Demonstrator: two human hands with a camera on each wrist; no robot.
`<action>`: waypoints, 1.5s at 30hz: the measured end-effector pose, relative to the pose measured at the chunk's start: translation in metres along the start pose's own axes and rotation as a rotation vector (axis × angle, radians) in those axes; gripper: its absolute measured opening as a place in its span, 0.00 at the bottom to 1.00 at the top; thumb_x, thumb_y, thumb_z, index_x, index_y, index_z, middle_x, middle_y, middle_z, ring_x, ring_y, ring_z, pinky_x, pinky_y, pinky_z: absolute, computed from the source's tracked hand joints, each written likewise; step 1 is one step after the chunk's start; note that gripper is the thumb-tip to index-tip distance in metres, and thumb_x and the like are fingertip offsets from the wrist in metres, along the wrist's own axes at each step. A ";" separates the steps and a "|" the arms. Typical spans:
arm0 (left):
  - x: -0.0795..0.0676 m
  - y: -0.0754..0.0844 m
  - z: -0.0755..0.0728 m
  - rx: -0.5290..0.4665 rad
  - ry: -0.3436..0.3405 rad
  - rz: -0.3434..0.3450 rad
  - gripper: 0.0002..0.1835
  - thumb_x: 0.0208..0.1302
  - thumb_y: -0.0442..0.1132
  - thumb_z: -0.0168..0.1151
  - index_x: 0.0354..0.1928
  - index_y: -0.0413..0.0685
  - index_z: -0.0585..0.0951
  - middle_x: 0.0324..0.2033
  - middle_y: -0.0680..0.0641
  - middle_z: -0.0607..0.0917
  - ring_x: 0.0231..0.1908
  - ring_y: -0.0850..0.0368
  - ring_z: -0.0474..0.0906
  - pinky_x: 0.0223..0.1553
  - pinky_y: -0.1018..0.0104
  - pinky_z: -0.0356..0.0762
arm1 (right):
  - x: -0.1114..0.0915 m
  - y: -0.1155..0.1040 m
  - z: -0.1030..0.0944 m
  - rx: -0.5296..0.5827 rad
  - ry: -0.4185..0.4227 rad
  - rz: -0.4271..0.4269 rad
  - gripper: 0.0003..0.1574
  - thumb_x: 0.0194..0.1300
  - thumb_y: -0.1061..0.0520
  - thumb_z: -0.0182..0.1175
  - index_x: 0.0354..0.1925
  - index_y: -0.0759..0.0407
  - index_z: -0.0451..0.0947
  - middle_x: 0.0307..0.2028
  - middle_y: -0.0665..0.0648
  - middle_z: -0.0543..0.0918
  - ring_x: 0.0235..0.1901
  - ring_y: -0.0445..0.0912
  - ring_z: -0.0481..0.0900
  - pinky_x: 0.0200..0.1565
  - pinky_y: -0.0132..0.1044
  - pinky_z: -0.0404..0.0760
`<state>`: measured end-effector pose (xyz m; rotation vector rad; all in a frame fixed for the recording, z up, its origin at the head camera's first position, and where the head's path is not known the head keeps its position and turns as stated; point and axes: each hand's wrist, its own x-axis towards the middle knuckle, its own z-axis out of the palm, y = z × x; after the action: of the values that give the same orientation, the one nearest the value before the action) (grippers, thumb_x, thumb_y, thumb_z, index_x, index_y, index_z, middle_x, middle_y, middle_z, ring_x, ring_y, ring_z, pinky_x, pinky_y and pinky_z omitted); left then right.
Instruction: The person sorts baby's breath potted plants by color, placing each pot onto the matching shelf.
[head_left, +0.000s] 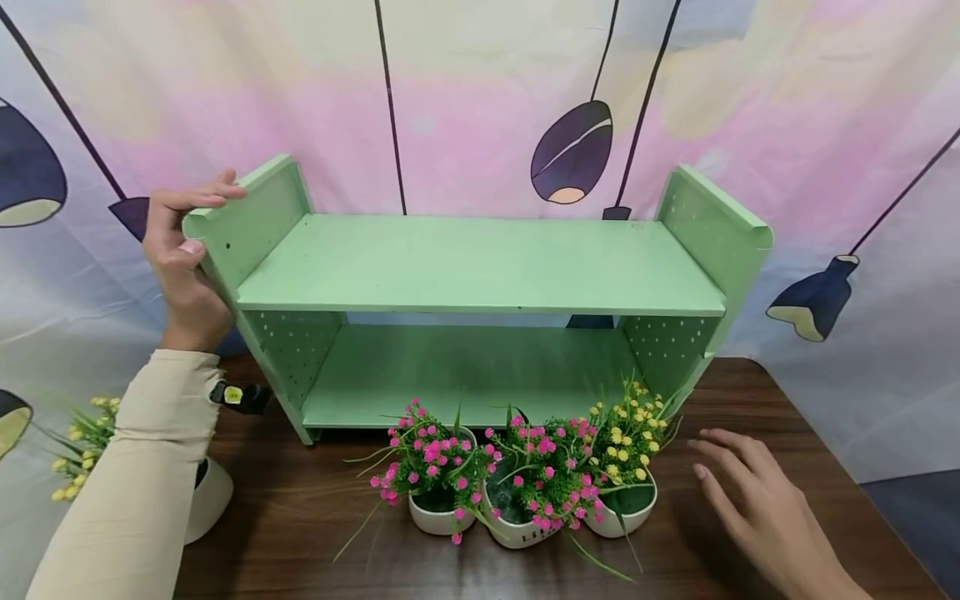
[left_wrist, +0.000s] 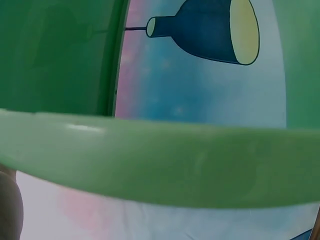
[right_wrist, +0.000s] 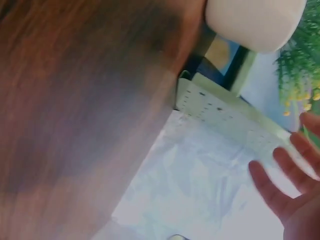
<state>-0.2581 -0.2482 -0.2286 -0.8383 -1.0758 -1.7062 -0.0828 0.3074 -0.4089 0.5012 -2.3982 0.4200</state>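
Note:
A two-tier green shelf [head_left: 480,262] with perforated side panels stands on the table. My left hand [head_left: 183,258] grips the upper front corner of its left side panel, fingers over the top edge and thumb at the front. The left wrist view shows a green panel [left_wrist: 160,160] close up, with only a sliver of the hand at the edge. To the right of the shelf, my right hand [head_left: 772,508] hovers over the table with fingers spread and nothing in them. Nearest to it is a white pot of yellow flowers [head_left: 626,442].
Two white pots of pink flowers, one left [head_left: 442,454] and one central [head_left: 536,475], stand before the shelf. Another white pot [head_left: 208,500] with yellow flowers is partly behind my left sleeve. The brown wooden table [head_left: 300,517] ends at the right; a lamp-patterned curtain [head_left: 465,100] hangs behind.

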 end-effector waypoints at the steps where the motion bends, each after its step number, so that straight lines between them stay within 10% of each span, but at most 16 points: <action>1: 0.001 0.000 -0.001 0.015 -0.002 0.004 0.19 0.48 0.36 0.49 0.37 0.28 0.79 0.39 0.35 0.87 0.56 0.35 0.81 0.73 0.49 0.69 | 0.000 -0.001 -0.003 0.006 0.010 -0.047 0.18 0.79 0.46 0.57 0.54 0.52 0.86 0.56 0.54 0.82 0.54 0.47 0.77 0.54 0.28 0.74; 4: 0.002 0.000 -0.004 0.015 -0.010 0.003 0.19 0.47 0.37 0.50 0.38 0.28 0.79 0.39 0.36 0.88 0.57 0.34 0.81 0.68 0.53 0.74 | 0.000 -0.005 -0.006 0.055 0.038 -0.193 0.30 0.83 0.37 0.43 0.48 0.52 0.87 0.51 0.52 0.83 0.50 0.42 0.79 0.56 0.20 0.72; 13: 0.001 0.000 -0.004 -0.020 -0.009 -0.018 0.20 0.46 0.35 0.47 0.39 0.28 0.77 0.40 0.35 0.86 0.57 0.33 0.77 0.62 0.57 0.77 | 0.001 -0.036 0.001 0.065 -0.004 -0.392 0.27 0.83 0.40 0.46 0.45 0.51 0.87 0.46 0.46 0.85 0.43 0.41 0.82 0.48 0.29 0.82; 23: -0.004 0.002 -0.002 0.030 -0.038 -0.052 0.21 0.49 0.36 0.44 0.42 0.31 0.77 0.44 0.37 0.85 0.61 0.34 0.75 0.63 0.57 0.75 | -0.003 -0.061 0.026 0.034 -0.037 -0.297 0.32 0.82 0.33 0.42 0.42 0.49 0.86 0.41 0.42 0.82 0.36 0.36 0.76 0.31 0.27 0.78; 33: -0.003 0.002 -0.004 0.023 -0.013 -0.042 0.21 0.48 0.37 0.44 0.41 0.31 0.77 0.42 0.37 0.85 0.61 0.34 0.76 0.62 0.57 0.76 | -0.011 -0.059 0.026 -0.077 -0.236 0.038 0.20 0.47 0.49 0.84 0.37 0.45 0.84 0.36 0.40 0.73 0.30 0.33 0.67 0.20 0.29 0.67; 41: -0.003 0.003 -0.003 0.029 -0.012 -0.055 0.22 0.48 0.37 0.42 0.42 0.32 0.77 0.42 0.37 0.85 0.61 0.35 0.76 0.63 0.57 0.76 | -0.014 -0.036 0.020 -0.105 -0.231 -0.039 0.17 0.53 0.52 0.81 0.38 0.48 0.85 0.40 0.45 0.78 0.39 0.44 0.78 0.36 0.45 0.84; 45: -0.003 0.002 -0.003 0.032 -0.006 -0.048 0.22 0.48 0.37 0.42 0.41 0.32 0.77 0.42 0.37 0.85 0.61 0.35 0.76 0.63 0.57 0.75 | -0.014 -0.026 0.020 -0.077 -0.129 -0.135 0.25 0.78 0.37 0.52 0.39 0.51 0.86 0.39 0.46 0.78 0.40 0.45 0.77 0.37 0.45 0.80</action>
<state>-0.2555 -0.2498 -0.2322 -0.8036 -1.1332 -1.7226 -0.0718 0.2801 -0.4284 0.6691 -2.4739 0.2417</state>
